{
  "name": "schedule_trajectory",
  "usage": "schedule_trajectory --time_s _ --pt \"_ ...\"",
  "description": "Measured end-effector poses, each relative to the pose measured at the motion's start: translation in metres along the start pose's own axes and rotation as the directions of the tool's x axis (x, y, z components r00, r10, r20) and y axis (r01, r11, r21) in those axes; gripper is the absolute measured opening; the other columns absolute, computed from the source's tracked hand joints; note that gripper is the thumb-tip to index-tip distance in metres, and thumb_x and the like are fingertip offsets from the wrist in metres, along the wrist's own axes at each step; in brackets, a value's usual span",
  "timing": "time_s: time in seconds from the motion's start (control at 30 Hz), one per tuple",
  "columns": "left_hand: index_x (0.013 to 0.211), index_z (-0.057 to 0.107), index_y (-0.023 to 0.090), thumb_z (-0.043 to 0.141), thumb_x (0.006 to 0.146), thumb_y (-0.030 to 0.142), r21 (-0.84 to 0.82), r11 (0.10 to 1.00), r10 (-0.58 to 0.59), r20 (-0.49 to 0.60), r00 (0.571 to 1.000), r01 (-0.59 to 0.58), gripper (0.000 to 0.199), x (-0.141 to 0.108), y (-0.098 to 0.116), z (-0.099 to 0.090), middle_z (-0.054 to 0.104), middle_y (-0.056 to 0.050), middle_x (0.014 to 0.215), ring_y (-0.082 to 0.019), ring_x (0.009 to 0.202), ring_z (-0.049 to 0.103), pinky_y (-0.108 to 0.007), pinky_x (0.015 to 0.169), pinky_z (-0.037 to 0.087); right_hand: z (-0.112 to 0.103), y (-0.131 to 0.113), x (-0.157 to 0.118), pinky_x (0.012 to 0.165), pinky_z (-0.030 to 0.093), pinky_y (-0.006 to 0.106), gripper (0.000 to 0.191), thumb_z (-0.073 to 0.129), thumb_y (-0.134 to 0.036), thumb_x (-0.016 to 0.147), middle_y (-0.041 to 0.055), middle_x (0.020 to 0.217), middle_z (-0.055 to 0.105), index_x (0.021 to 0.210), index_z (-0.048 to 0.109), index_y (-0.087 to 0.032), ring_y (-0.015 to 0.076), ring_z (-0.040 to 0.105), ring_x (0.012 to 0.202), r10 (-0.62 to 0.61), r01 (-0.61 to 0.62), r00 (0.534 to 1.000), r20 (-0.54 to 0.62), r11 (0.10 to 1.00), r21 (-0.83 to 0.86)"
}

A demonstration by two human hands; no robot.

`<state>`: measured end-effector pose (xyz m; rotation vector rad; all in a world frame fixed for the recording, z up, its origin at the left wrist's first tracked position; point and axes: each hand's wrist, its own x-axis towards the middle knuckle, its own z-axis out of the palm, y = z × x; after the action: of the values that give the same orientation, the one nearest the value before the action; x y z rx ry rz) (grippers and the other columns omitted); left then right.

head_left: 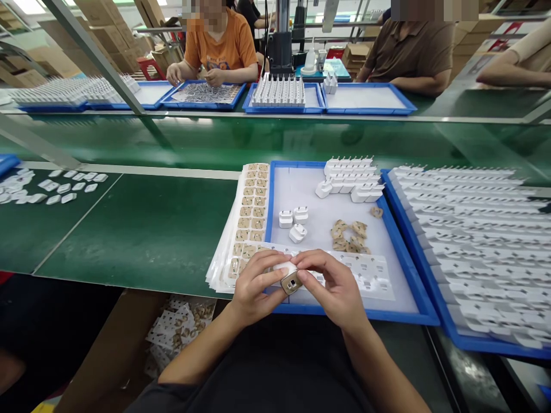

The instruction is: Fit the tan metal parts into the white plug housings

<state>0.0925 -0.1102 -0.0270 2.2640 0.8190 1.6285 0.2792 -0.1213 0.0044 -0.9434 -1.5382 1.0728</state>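
A white plug adapter (pixel 290 280), with a brown paper sticker on its face and a small square opening, sits between my hands. My left hand (pixel 258 285) is closed around its left side. The fingertips of my right hand (pixel 333 284) pinch its right edge and top. Beneath my hands, a clear sticker sheet (pixel 370 275) lies across the blue-rimmed tray (pixel 344 316). Just beyond stand three white plug adapters (pixel 298 232) with pins up. Right of these lies a loose pile of brown paper pieces (pixel 350 236).
At left, sticker sheets (pixel 252 213) are stacked. Rows of plug adapters (pixel 350 172) stand at the tray's back; another tray (pixel 451 339) at right holds many more. White pieces (pixel 64 188) lie far left. A box of scraps (pixel 181 324) sits below. People work across the green bench (pixel 172 229).
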Motion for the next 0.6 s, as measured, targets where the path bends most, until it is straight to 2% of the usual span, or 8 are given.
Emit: schedule_trajectory --time_s 0.07,0.13,0.2,0.27,0.33,0.47,0.6 --pt "0.121 0.059 0.023 0.075 0.084 0.014 0.004 1.000 -0.026 0.004 1.000 0.026 0.041 -0.0001 0.0012 0.0001 0.074 -0.013 0.114 -0.024 0.105 0.070 -0.046 0.088 0.060 0.0009 -0.0023 -0.0007 0.088 0.057 0.036 0.016 0.062 -0.011 0.094 0.0056 0.104 0.071 0.101 0.066 -0.025 0.0203 0.068 0.099 -0.156 0.148 0.987 -0.022 0.965 -0.219" --pt "0.121 0.059 0.022 0.077 0.083 0.015 0.003 0.998 -0.057 0.011 0.998 0.057 0.043 -0.0007 0.0031 0.0004 0.074 -0.013 0.113 -0.024 0.105 0.071 -0.046 0.090 0.060 0.0013 -0.0015 -0.0018 0.088 0.056 0.037 0.021 0.061 -0.005 0.092 0.0081 0.106 0.068 0.103 0.065 -0.023 0.0212 0.066 0.100 -0.330 0.297 0.944 -0.016 0.869 -0.397" --pt "0.121 0.059 0.020 0.078 0.083 0.016 -0.014 0.996 -0.083 0.023 0.996 0.084 0.043 -0.0014 0.0053 0.0011 0.075 -0.014 0.112 -0.025 0.106 0.071 -0.045 0.091 0.060 0.0007 0.0011 -0.0033 0.085 0.056 0.036 0.023 0.061 -0.003 0.090 0.0095 0.105 0.066 0.104 0.064 -0.020 0.0215 0.064 0.099 -0.445 0.399 0.895 0.018 0.783 -0.476" --pt "0.121 0.059 0.019 0.077 0.083 0.015 -0.041 0.995 -0.087 0.034 0.996 0.089 0.042 -0.0018 0.0069 0.0019 0.075 -0.015 0.112 -0.025 0.106 0.072 -0.045 0.091 0.060 -0.0003 0.0040 -0.0051 0.084 0.055 0.036 0.022 0.061 -0.002 0.090 0.0092 0.102 0.065 0.104 0.063 -0.019 0.0211 0.063 0.097 -0.471 0.430 0.881 0.038 0.766 -0.477" --pt "0.121 0.059 0.019 0.077 0.083 0.014 -0.054 0.996 -0.072 0.036 0.997 0.074 0.042 -0.0017 0.0071 0.0025 0.075 -0.015 0.113 -0.025 0.106 0.072 -0.045 0.092 0.060 -0.0008 0.0059 -0.0073 0.085 0.055 0.036 0.021 0.061 -0.003 0.090 0.0079 0.101 0.064 0.102 0.063 -0.020 0.0203 0.063 0.095 -0.421 0.381 0.907 0.001 0.821 -0.424" --pt "0.119 0.060 0.020 0.075 0.082 0.010 -0.020 1.000 -0.021 0.022 1.000 0.021 0.041 -0.0017 0.0045 0.0026 0.074 -0.014 0.115 -0.026 0.109 0.070 -0.048 0.092 0.060 -0.0004 0.0054 -0.0098 0.079 0.055 0.032 0.019 0.061 -0.009 0.092 0.0048 0.098 0.065 0.103 0.064 -0.024 0.0180 0.064 0.091 -0.183 0.171 0.982 -0.057 0.971 -0.169" --pt "0.118 0.061 0.020 0.073 0.082 0.006 0.011 0.999 0.037 0.031 0.999 -0.038 0.040 -0.0034 0.0022 0.0020 0.074 -0.015 0.115 -0.027 0.111 0.067 -0.049 0.091 0.060 -0.0016 0.0011 -0.0060 0.074 0.056 0.027 0.014 0.062 -0.013 0.093 0.0038 0.096 0.064 0.097 0.068 -0.025 0.0165 0.064 0.090 -0.040 0.040 0.999 -0.030 0.999 -0.002"
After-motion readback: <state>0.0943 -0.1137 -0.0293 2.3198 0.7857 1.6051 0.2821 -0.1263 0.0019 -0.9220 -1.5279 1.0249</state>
